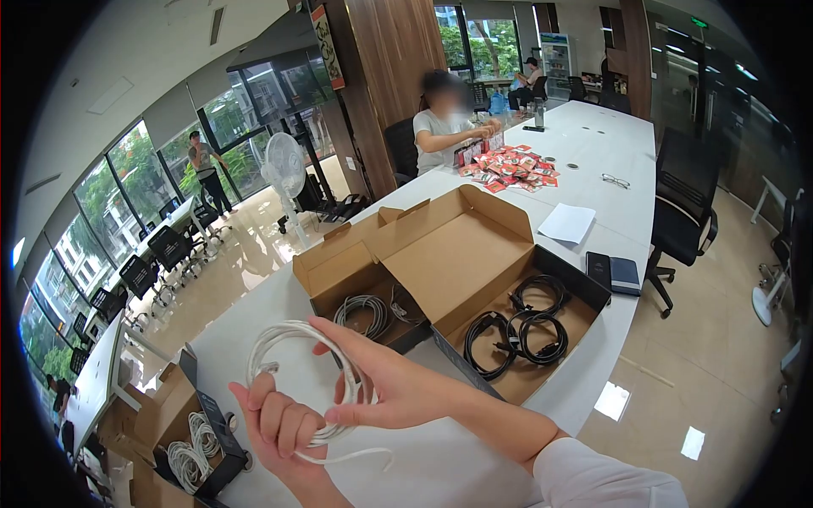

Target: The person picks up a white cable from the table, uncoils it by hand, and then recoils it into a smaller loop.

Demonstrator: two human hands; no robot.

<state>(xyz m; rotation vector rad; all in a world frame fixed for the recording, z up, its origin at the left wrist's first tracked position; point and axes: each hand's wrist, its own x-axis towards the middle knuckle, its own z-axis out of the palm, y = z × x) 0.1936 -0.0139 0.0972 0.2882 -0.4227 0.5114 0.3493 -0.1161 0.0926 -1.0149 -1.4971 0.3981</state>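
Note:
A coiled white cable point(279, 332) hangs in the air above the white table, held between both hands. My left hand point(275, 423) has its fingers curled round the lower left of the coil. My right hand point(381, 381) grips the coil's right side, thumb below and fingers behind. One loose end of the cable trails below the hands to the right. Behind the coil, an open cardboard box point(339, 269) holds a grey coiled cable point(362, 317). To its right, another open box point(529, 385) contains several black coiled cables point(542, 336).
At lower left, an open box point(222, 449) holds white coiled cables point(188, 457). Farther along the table point(605, 144) lie red packets point(512, 167), paper point(567, 223), glasses point(616, 180), a phone point(598, 273) and a notebook point(625, 275). A seated person point(436, 140) handles packets. A fan point(285, 165) stands left.

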